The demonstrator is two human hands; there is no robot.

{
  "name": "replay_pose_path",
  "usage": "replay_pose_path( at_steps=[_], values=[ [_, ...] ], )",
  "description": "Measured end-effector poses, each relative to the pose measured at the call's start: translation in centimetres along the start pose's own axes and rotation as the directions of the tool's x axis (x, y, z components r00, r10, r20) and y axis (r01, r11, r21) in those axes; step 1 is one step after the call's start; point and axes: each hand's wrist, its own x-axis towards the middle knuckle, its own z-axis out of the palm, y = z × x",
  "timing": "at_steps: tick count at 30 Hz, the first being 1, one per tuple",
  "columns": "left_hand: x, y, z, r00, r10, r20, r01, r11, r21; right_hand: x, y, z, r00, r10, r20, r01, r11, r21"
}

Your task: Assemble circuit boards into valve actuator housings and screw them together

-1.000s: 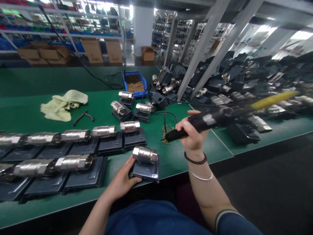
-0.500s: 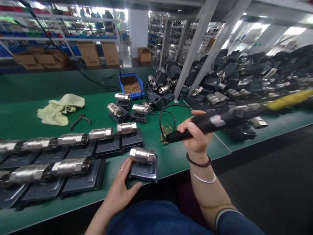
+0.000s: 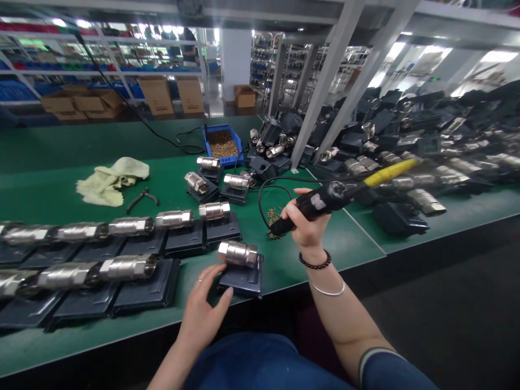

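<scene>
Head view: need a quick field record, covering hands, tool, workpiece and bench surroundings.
left hand: open, fingers at the left edge of the dark grey plate with a silver metal cylinder
right hand: closed around black power screwdriver with yellow cable end, tip pointing down-left
workpiece position: near front edge of green bench mat
loose brass screws: scattered at the tool tip
left rows: matching plate-and-cylinder units
far bench: blue bin of brass screws, pale yellow cloth, black pliers
</scene>
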Motion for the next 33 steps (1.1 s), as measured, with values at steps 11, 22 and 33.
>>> replay_pose_path(
  at_steps=[11, 22, 33],
  values=[
    [1.2, 3.4, 0.6, 0.961, 0.222, -0.163, -0.221, 0.975, 0.024, 0.4, -5.4, -1.0, 0.994, -0.099, -0.042, 0.104, 0.985, 0.14],
    [0.7, 2.7, 2.4, 0.931, 0.356, -0.075, -0.355, 0.934, 0.03, -0.7, 0.3, -0.2, 1.0, -0.01, -0.023, 0.009, 0.999, -0.05],
    [1.3, 3.4, 2.3, 0.951, 0.297, -0.083, -0.295, 0.955, 0.033, 0.0, -5.1, -1.2, 0.996, -0.006, -0.089, 0.018, 0.992, 0.126]
  ],
)
